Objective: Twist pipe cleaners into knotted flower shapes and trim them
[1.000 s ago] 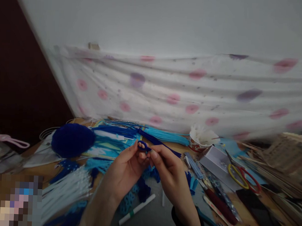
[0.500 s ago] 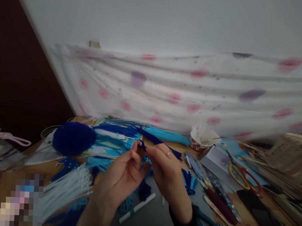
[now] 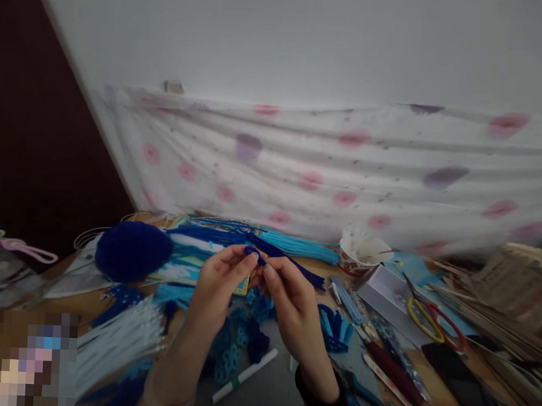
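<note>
My left hand (image 3: 217, 287) and my right hand (image 3: 296, 306) meet in mid-air over the work surface. Between their fingertips is a short, curled dark blue pipe cleaner (image 3: 251, 249), pinched from both sides. Fingers cover part of it. Below the hands lie looped pipe-cleaner shapes in teal (image 3: 228, 358) and dark blue (image 3: 258, 341). A white pen (image 3: 245, 376) with a green band rests on the grey mat (image 3: 256, 400) nearby.
A large dark blue fuzzy ball (image 3: 134, 252) sits left, near bundled light-blue pipe cleaners (image 3: 296, 246). Toward the right are a paper cup (image 3: 356, 260), a white box (image 3: 392, 301), scissors (image 3: 427, 320) and teal-handled pliers (image 3: 365, 395). A patterned cloth (image 3: 282, 161) covers the wall behind.
My left hand has turned, its thumb now pressing on the pipe cleaner. My right thumb has come up against it too, and the curl shows more clearly.
</note>
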The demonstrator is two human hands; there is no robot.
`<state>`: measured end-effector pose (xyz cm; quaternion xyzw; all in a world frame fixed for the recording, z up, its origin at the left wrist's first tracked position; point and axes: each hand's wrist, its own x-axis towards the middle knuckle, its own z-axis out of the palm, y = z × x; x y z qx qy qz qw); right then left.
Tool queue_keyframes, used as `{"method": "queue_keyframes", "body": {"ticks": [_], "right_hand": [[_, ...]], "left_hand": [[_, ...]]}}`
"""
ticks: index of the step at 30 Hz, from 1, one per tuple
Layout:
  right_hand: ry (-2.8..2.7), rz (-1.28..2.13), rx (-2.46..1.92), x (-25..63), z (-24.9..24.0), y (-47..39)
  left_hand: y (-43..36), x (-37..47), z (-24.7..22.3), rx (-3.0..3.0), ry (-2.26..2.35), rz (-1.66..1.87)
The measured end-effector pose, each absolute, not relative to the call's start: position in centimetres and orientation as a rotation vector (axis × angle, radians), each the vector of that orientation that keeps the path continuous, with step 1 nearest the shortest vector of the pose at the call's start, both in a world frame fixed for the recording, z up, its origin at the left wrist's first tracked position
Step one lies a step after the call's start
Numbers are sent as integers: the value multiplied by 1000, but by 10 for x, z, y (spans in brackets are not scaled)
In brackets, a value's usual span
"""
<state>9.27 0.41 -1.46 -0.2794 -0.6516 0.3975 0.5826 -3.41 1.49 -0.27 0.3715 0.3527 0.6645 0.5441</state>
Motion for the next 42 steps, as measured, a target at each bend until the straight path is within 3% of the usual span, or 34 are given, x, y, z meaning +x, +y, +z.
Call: {"method": "queue_keyframes", "body": {"ticks": [4,17,28,32,38,42], "right_hand": [[-1503,1117,-610,93,-16,6],[-1336,1464,-465,93,-17,10],[-1300,1537,-495,91,-21,12],[-1413,1432,-573,97,-20,13],[-1615,908,-730,106,-22,15],[-1687,900,-746,111,-22,14]], "left_hand": [[13,-31,-6,924,948,1724],[7,-28,5,873,761,1465],[2,-24,-4,1038,1013,1653],[1,-29,-2,1181,1086,1660],[1,-30,-2,1396,1134,1679],[0,-21,-6,1435,1200,1697]]}}
